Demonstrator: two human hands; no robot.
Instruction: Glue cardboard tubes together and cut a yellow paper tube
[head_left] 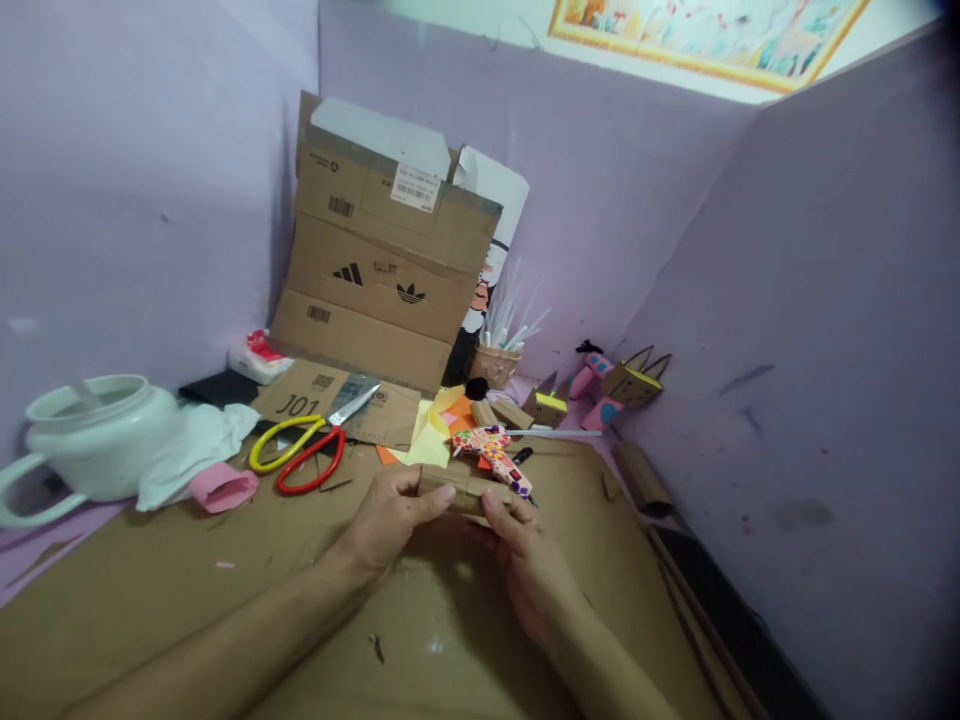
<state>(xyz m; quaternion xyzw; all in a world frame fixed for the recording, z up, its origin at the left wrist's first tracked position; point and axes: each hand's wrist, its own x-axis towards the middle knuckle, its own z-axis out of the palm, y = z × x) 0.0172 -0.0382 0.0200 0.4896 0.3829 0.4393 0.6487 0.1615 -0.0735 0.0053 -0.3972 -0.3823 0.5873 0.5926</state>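
Both my hands hold a small brown cardboard piece (465, 490) just above the cardboard sheet (225, 600) that covers the table. My left hand (390, 520) pinches its left end with thumb and fingers. My right hand (525, 560) grips its right end from below, fingers curled. A glue gun (495, 452) with a colourful pattern lies just behind the piece. Scissors (307, 450) with one yellow and one red handle lie to the left of it.
A large flattened carton (375, 270) leans on the back wall. A white pot (90, 435), white cloth (195, 445) and pink paper roll (223, 488) sit at left. Coloured paper sheets (435, 430), a basket of sticks (496, 360) and small cardboard figures (622, 385) stand behind. Purple walls close in.
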